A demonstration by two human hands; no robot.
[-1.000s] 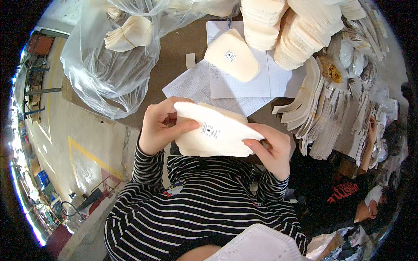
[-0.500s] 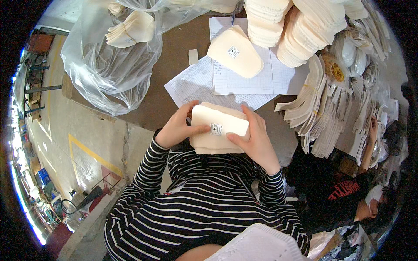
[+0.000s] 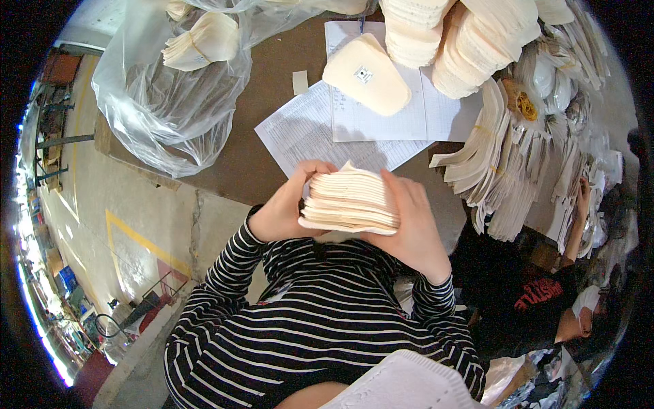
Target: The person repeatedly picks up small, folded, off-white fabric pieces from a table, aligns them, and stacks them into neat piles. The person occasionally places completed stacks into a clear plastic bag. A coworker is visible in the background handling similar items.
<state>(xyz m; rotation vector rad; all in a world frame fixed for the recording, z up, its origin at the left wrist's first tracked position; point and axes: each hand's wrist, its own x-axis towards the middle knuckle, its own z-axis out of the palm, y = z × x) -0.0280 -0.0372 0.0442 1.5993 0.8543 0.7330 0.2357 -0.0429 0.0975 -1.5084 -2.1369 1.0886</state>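
A thick stack of cream flat cut pieces (image 3: 351,202) is held up in front of my striped top, its layered edges turned upward. My left hand (image 3: 281,210) is closed round its left end, fingers over the far side. The right end is gripped by my right hand (image 3: 414,225), whose thumb is mostly hidden under the stack. Beyond my hands, a rounded cream stack with a small printed label (image 3: 371,85) lies on an open record book (image 3: 381,129). A printed sheet (image 3: 286,129) sticks out from under the book.
A clear plastic bag (image 3: 184,129) holding a banded cream bundle (image 3: 204,42) lies at the table's left. Tall cream stacks (image 3: 477,51) stand far right, near fanned banded strips (image 3: 484,150) and yellow rubber bands (image 3: 525,107). Another person in black (image 3: 511,300) is at the right.
The stack in my hands has tipped over, so its layered edge shows instead of the labelled flat face. Both hands have turned with it and still hold it.
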